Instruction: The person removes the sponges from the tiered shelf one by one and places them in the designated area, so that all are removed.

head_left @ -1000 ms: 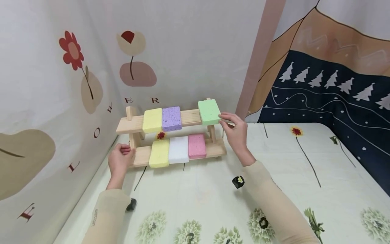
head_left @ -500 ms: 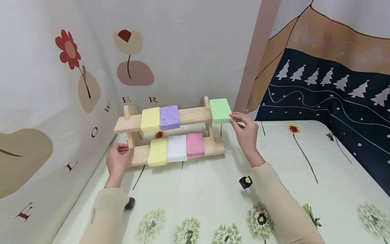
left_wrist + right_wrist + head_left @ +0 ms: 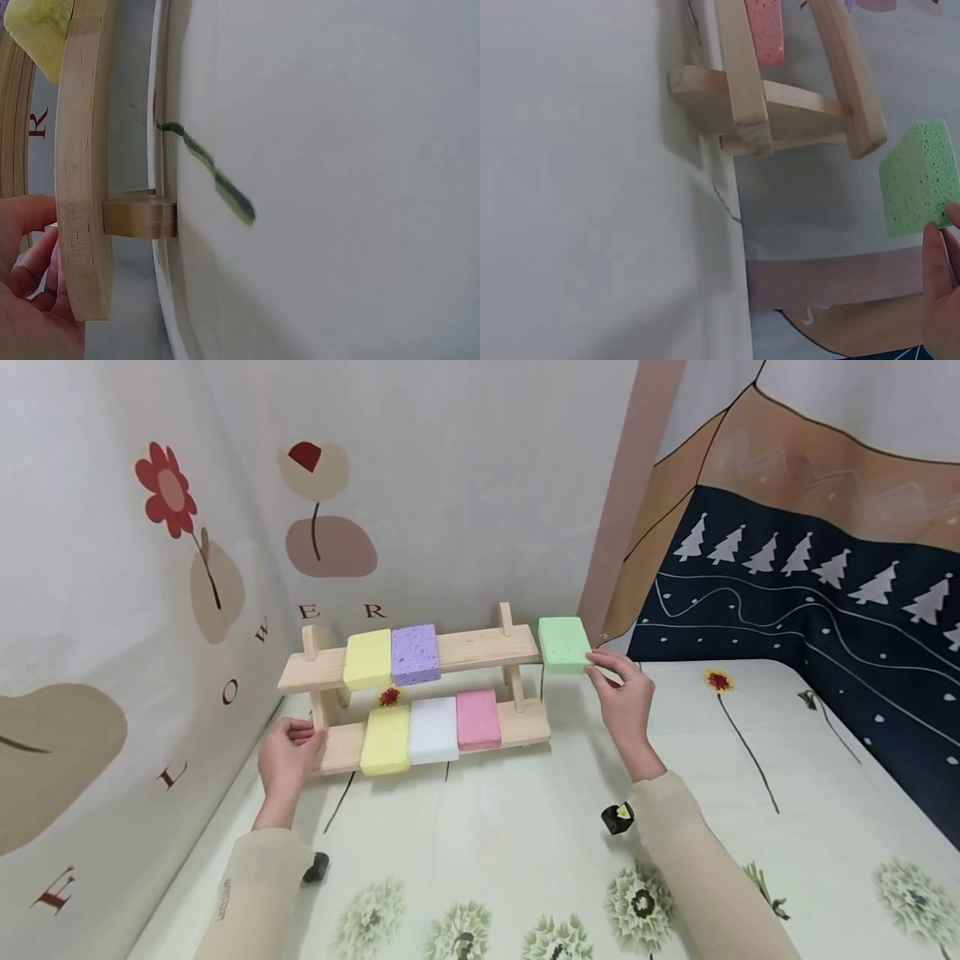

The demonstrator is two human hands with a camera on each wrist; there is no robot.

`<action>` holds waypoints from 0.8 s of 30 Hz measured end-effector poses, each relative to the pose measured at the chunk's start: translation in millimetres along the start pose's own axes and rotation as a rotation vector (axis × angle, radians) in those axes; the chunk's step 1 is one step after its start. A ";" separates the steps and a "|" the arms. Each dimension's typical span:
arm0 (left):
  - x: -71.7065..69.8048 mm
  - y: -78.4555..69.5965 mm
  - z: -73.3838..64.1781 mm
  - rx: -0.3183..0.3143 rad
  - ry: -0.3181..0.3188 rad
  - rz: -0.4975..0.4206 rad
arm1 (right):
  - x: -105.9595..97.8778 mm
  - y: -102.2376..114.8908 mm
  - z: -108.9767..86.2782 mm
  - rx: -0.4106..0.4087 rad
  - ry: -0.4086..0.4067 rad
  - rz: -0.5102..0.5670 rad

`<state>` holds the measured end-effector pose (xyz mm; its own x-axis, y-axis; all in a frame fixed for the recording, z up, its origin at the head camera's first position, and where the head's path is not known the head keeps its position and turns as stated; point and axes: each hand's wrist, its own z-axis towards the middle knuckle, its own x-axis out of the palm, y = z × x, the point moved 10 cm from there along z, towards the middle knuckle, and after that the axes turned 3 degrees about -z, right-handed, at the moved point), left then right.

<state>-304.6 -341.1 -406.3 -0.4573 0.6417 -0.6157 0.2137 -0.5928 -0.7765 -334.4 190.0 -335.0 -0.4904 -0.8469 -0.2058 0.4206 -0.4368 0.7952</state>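
Observation:
A green sponge is pinched at its lower right corner between the thumb and fingers of my right hand. It hangs in the air just past the right end of the upper board of a two-tier wooden rack. My left hand grips the left end of the rack's lower board, by the upright. On the upper board lie a yellow sponge and a purple sponge. The lower board bears another yellow sponge, a white sponge and a pink sponge.
The rack stands near the back of a table under a flower-printed cloth. Printed fabric walls rise behind it and on the left. A black wrist camera sits under the right sleeve.
My right hand has carried the green sponge rightward, from over the right end of the upper board to beyond it. The left hand keeps its hold on the rack.

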 end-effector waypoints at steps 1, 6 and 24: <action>-0.3 0.6 -0.2 0.000 0.000 0.001 | -0.3 -2.2 -0.6 0.005 0.000 -0.002; -2.1 1.3 -0.8 0.007 -0.009 0.013 | -3.4 -11.4 -2.7 0.041 -0.007 -0.004; -1.0 -3.5 -2.1 0.019 -0.003 0.005 | -11.6 -35.4 -4.5 0.095 -0.031 -0.026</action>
<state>-303.1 -338.6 -403.3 -0.4583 0.6373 -0.6195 0.1999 -0.6052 -0.7705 -340.1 214.0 -363.3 -0.5238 -0.8255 -0.2103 0.3344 -0.4263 0.8405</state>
